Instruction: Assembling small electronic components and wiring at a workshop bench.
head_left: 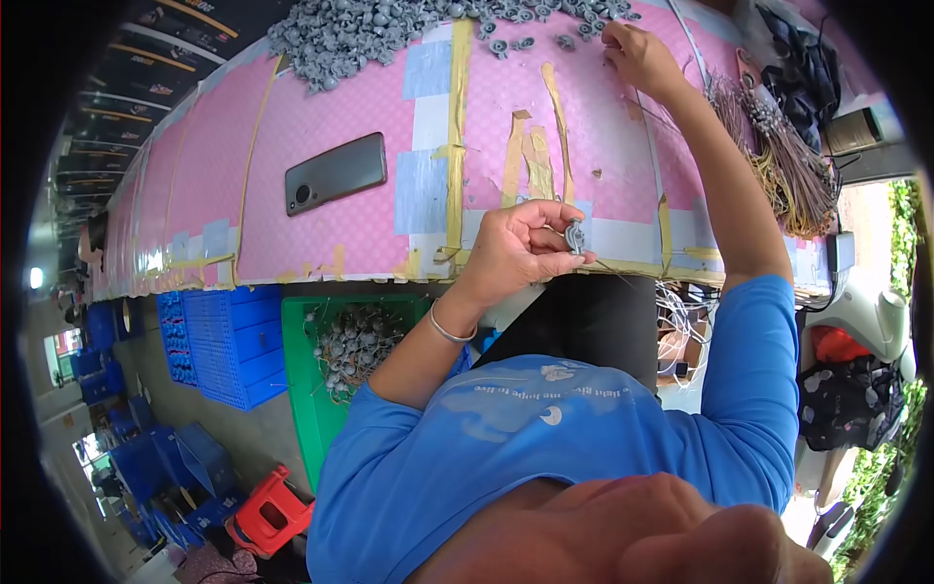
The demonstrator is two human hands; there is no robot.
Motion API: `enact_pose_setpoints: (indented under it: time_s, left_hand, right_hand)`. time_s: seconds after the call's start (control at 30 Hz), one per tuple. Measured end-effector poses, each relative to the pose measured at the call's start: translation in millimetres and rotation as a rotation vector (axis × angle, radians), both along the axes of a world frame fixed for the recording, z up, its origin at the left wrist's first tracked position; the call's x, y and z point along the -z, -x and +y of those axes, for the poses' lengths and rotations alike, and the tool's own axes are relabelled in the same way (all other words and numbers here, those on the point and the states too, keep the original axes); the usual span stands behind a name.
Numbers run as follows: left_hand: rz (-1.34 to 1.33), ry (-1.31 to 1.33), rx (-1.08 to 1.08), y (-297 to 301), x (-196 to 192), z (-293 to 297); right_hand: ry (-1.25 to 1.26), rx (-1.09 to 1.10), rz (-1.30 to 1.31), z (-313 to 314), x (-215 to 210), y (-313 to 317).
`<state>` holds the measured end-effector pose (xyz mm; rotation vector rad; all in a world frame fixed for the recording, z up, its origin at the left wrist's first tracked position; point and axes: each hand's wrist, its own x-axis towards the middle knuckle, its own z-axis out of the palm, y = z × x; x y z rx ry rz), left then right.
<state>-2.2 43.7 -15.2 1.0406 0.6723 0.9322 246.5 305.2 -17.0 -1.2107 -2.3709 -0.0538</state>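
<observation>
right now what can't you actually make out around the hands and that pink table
- Head view: the small grey part in the left hand is too small to show its shape.
- Head view: what the right hand pinches is hidden by its fingers.
- Head view: the pile of grey parts is cut off by the top edge.
- Head view: the green crate is partly hidden by the left arm.

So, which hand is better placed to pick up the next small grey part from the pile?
The right hand, probably. It already reaches out to the loose grey parts at the edge of the pile on the pink table. The left hand is near the body and holds a small grey part.
</observation>
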Motion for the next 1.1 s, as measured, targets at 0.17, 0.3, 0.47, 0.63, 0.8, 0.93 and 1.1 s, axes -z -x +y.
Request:
enact_pose_setpoints:
  time_s: [0.17, 0.3, 0.47, 0.63, 0.8, 0.93, 1.1]
  left_hand:
    - [-0.011, -0.001, -0.019, -0.8, 4.0, -1.0]
    - [-0.028, -0.056, -0.026, -1.1, 9.8, -1.4]
    - [-0.049, -0.088, -0.067, -3.0, 13.1, -7.6]
    - [-0.029, -0.181, -0.206, -6.6, 14.7, -16.6]
    - [0.093, -0.298, -0.361, 9.3, -1.6, -43.0]
    - [0.079, -0.344, -0.452, 13.0, -0.3, -56.5]
    - [0.205, -0.46, -0.456, 4.6, -2.2, -65.1]
  right_hand:
    - [0.05, 0.065, 0.325, -58.1, -7.4, 24.7]
    - [-0.246, -0.045, 0.155, -81.5, 9.6, 30.1]
    - [-0.174, 0.032, -0.245, -96.9, 1.9, 33.6]
    - [-0.127, 0.21, -0.378, -102.4, -0.7, 51.4]
    - [0.303, -0.019, 0.442, -196.8, -27.5, 69.3]
    - [0.544, -0.097, 0.833, -293.6, -39.6, 75.7]
    - [0.565, -0.106, 0.905, -327.9, -37.4, 71.7]
